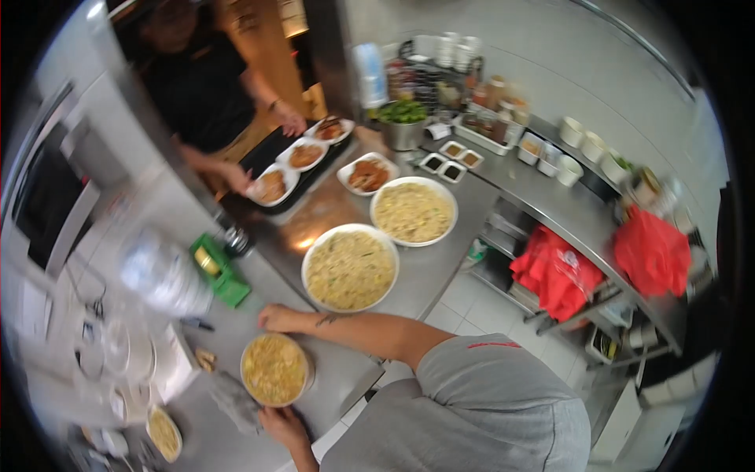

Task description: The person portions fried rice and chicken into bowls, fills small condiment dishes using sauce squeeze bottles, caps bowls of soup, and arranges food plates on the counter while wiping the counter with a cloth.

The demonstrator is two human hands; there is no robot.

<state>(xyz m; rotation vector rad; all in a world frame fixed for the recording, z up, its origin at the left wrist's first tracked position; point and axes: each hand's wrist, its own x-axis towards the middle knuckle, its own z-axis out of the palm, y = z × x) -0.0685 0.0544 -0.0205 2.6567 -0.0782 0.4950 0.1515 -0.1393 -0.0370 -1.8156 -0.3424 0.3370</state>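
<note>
A round tub of yellow rice-like food (275,370) stands on the steel counter (338,377). My left hand (285,426) is at its lower rim, fingers curled against the side. Just beyond the opposite rim is my right hand (277,318), its fingers curled in; whatever they may hold is too small to make out. Past my right forearm sit two larger white bowls of similar food, one near (350,267) and one farther (414,211). A grey cloth (234,401) lies beside the tub, partly under its edge.
Across the counter a person (197,86) handles a black tray (275,149) with three white dishes. Another dish (367,173) stands nearby. A green dispenser (220,271), a marker (197,323) and an oval dish (163,433) are at left. Sauce trays (451,161) and red bags (554,271) are at right.
</note>
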